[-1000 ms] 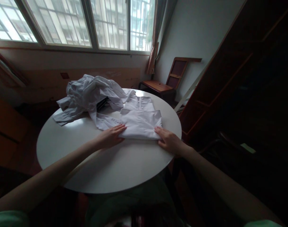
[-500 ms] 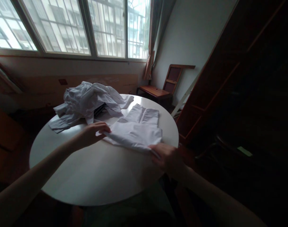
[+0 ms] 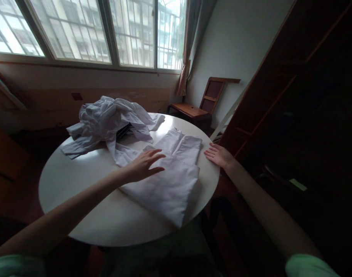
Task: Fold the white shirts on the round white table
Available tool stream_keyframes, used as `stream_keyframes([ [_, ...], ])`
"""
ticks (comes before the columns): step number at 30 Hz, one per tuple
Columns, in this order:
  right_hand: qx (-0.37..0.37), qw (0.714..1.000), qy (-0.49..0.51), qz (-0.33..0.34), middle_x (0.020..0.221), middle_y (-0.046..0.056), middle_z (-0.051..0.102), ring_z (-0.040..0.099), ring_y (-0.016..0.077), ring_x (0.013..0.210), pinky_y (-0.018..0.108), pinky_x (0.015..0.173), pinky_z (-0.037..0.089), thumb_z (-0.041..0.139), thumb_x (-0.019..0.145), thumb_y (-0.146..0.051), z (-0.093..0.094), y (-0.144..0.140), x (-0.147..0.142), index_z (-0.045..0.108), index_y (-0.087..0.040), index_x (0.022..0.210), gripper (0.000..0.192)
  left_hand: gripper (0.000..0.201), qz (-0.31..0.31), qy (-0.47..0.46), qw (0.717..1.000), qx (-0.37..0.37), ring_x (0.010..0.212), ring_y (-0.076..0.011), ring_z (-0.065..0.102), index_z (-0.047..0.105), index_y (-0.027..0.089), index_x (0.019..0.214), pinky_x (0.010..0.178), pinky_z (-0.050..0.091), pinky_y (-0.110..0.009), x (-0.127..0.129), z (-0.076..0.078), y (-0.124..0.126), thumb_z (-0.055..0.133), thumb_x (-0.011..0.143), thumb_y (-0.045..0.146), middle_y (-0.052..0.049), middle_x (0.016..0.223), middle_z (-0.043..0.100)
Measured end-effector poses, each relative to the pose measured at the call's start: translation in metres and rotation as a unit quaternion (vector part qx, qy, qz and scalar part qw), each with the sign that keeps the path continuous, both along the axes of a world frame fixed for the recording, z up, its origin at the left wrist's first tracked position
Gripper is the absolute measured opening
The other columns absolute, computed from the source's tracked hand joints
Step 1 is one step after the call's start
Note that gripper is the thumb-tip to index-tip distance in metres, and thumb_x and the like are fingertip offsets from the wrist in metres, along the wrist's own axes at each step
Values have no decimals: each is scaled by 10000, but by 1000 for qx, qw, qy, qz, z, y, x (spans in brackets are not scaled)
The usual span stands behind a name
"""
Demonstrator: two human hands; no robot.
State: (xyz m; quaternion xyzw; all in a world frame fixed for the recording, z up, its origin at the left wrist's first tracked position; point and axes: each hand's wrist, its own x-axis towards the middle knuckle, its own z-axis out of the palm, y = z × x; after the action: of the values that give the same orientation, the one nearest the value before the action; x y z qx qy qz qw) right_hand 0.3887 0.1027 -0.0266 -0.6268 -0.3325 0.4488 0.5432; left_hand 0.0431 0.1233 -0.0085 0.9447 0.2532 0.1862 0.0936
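Note:
A white garment, maybe a shirt (image 3: 171,188), lies partly folded on the round white table (image 3: 95,215), one corner reaching the table's front edge. Over its left part my left hand (image 3: 145,165) is spread with fingers apart; whether it touches the cloth I cannot tell. My right hand (image 3: 219,154) is at the table's right rim, just right of the garment, its fingers stretched out and holding nothing. Farther back on the left sits a crumpled heap of white clothes (image 3: 106,119), with a dark striped piece (image 3: 124,130) showing beneath it.
Beyond the table, a wooden chair (image 3: 190,109) stands by the wall under the curtain (image 3: 183,80). A dark wooden panel (image 3: 251,115) leans or stands close on the right. Barred windows (image 3: 132,34) fill the back wall.
Both hands have let go of the garment's near edge, which now lies spread nearer the table's front. My left hand has moved right over the cloth; my right has moved away to the rim.

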Motion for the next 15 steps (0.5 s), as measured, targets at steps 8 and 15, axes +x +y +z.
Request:
stream_keyframes([
  [8,31,984,173,-22,771,54,610,619,127,726,240,780,530,518,791,-202,-6,71,-17,538,-145,899,123,676,-3,108,993,-36,1377,-309,165,296,275,1409,1082,169,-476,38,-43,8,371,835,624,-109,1506,195],
  [15,12,994,106,37,665,33,653,616,148,615,292,649,542,579,765,-197,1,82,-42,594,-129,842,103,681,11,121,992,-32,1376,-296,171,292,272,1410,1090,151,-446,39,-43,7,377,833,623,-104,1510,183],
])
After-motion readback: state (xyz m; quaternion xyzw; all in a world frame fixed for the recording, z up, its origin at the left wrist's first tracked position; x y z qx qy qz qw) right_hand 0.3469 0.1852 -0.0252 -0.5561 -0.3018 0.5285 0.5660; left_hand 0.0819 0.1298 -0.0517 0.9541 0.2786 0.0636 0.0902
